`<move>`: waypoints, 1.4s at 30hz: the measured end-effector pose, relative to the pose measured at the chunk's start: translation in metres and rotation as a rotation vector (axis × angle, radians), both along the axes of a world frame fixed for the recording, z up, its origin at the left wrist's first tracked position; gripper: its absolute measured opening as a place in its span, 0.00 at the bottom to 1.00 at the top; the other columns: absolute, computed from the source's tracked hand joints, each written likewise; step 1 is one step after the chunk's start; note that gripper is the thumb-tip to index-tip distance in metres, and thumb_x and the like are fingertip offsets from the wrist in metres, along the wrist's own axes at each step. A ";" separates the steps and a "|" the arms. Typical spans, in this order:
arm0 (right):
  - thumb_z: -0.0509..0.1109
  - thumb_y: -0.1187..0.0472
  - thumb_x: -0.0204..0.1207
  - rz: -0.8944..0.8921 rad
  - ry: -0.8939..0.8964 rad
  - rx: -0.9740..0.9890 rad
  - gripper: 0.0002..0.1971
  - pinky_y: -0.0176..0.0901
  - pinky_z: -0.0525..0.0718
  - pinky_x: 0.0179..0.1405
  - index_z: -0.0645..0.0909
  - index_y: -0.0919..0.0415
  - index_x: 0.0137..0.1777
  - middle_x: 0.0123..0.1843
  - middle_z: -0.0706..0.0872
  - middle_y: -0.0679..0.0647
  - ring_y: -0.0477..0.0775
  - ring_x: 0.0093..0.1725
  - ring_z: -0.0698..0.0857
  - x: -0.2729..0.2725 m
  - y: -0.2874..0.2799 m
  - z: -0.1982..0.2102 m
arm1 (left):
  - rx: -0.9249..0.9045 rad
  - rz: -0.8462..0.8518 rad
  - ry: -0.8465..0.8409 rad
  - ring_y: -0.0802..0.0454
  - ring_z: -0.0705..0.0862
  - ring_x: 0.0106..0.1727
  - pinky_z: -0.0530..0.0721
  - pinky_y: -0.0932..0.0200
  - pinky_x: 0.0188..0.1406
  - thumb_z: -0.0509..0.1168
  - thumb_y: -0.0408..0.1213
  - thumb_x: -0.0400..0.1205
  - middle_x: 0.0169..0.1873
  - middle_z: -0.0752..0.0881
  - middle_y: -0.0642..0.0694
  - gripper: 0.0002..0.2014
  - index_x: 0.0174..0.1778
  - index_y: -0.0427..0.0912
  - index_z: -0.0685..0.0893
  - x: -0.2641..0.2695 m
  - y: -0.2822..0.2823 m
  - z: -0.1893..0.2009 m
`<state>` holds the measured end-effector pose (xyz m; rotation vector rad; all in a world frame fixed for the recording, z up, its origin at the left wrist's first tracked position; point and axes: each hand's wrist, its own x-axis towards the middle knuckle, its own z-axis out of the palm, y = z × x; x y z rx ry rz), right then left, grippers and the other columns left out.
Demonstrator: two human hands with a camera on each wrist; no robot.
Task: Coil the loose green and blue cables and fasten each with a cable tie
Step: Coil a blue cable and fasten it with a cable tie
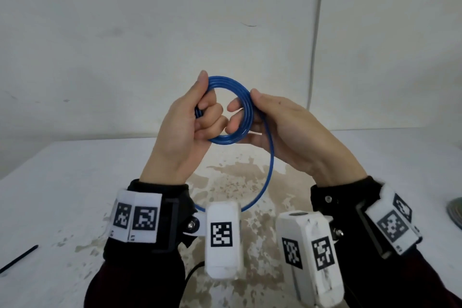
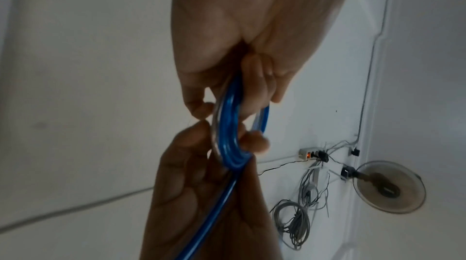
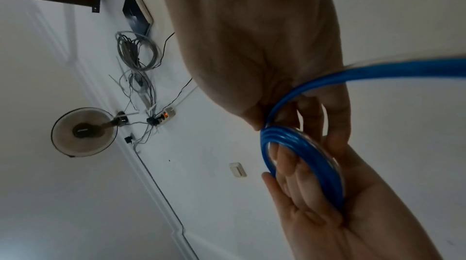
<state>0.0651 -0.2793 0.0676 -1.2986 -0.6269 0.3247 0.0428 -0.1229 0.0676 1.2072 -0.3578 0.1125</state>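
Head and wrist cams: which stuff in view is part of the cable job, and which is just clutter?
Job:
- blue cable, several loops held up, loose tail hanging
- left hand, gripping the coil
- right hand, gripping the opposite side
- black cable tie, lying on the table

Clutter:
- grey wire bundle
- fan
- power strip
- wall switch

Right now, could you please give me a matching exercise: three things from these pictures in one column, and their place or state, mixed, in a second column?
Things:
1. blue cable
2. black cable tie
3. left hand

States:
a. lies on the table, untouched
b. coiled in loops, one loose length hanging down
c. fingers curled through the coil, gripping it

Pairs: 1-b, 2-a, 3-c
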 end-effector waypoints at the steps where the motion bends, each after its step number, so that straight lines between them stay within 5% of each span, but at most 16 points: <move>1: 0.49 0.56 0.88 -0.007 -0.017 -0.005 0.21 0.42 0.86 0.47 0.82 0.64 0.47 0.34 0.87 0.57 0.51 0.39 0.87 0.000 0.001 -0.001 | 0.009 0.034 -0.012 0.57 0.55 0.17 0.61 0.65 0.24 0.52 0.51 0.86 0.15 0.57 0.54 0.22 0.27 0.46 0.61 0.000 -0.001 0.000; 8: 0.52 0.56 0.88 -0.110 -0.176 -0.151 0.17 0.39 0.75 0.37 0.74 0.62 0.40 0.21 0.64 0.45 0.48 0.25 0.71 0.007 -0.009 0.000 | 0.236 -0.196 0.026 0.46 0.77 0.21 0.82 0.61 0.36 0.54 0.47 0.80 0.15 0.65 0.49 0.18 0.27 0.41 0.75 -0.003 -0.002 0.002; 15: 0.54 0.55 0.87 -0.109 -0.301 -0.348 0.20 0.38 0.72 0.29 0.70 0.61 0.32 0.21 0.62 0.47 0.51 0.24 0.64 0.003 -0.016 0.002 | 0.429 -0.252 0.026 0.50 0.71 0.24 0.74 0.67 0.30 0.53 0.43 0.83 0.20 0.62 0.50 0.15 0.36 0.38 0.74 -0.003 0.000 -0.006; 19: 0.54 0.54 0.87 -0.195 -0.386 -0.407 0.21 0.48 0.83 0.36 0.80 0.66 0.40 0.23 0.76 0.51 0.51 0.28 0.78 0.006 -0.020 0.002 | 0.462 -0.162 -0.012 0.53 0.60 0.24 0.61 0.65 0.28 0.53 0.43 0.85 0.20 0.60 0.54 0.15 0.34 0.39 0.70 -0.002 0.000 -0.004; 22: 0.56 0.55 0.86 -0.249 -0.437 -0.427 0.20 0.45 0.87 0.39 0.84 0.68 0.46 0.34 0.87 0.55 0.49 0.37 0.87 0.007 -0.023 0.003 | 0.519 -0.122 -0.030 0.53 0.57 0.24 0.56 0.61 0.27 0.55 0.44 0.83 0.22 0.57 0.50 0.16 0.32 0.39 0.70 -0.004 0.001 -0.002; 29: 0.50 0.57 0.89 -0.188 -0.131 -0.084 0.19 0.48 0.88 0.44 0.82 0.64 0.58 0.39 0.86 0.56 0.52 0.42 0.87 0.001 -0.003 0.001 | 0.075 0.120 -0.073 0.56 0.61 0.22 0.68 0.69 0.27 0.49 0.42 0.89 0.20 0.60 0.53 0.18 0.36 0.39 0.73 0.001 -0.010 -0.002; 32: 0.49 0.56 0.89 -0.176 -0.062 0.019 0.20 0.48 0.88 0.49 0.82 0.63 0.57 0.37 0.86 0.54 0.51 0.41 0.87 0.002 -0.002 0.003 | -0.036 0.121 -0.095 0.56 0.62 0.22 0.75 0.67 0.34 0.47 0.42 0.90 0.21 0.61 0.52 0.18 0.39 0.39 0.73 0.004 -0.018 -0.005; 36: 0.53 0.55 0.87 -0.109 0.001 0.088 0.19 0.48 0.88 0.47 0.83 0.65 0.53 0.39 0.90 0.56 0.53 0.44 0.90 0.003 -0.008 0.005 | -0.188 0.051 -0.084 0.57 0.61 0.22 0.70 0.61 0.43 0.47 0.43 0.90 0.21 0.61 0.53 0.18 0.38 0.41 0.73 0.007 -0.017 -0.004; 42: 0.52 0.59 0.88 -0.148 -0.102 0.023 0.17 0.48 0.89 0.45 0.82 0.65 0.56 0.46 0.90 0.58 0.53 0.49 0.90 0.005 -0.006 0.001 | -0.141 0.139 -0.099 0.59 0.60 0.20 0.62 0.62 0.35 0.50 0.43 0.89 0.18 0.63 0.56 0.17 0.36 0.42 0.73 0.008 -0.009 -0.005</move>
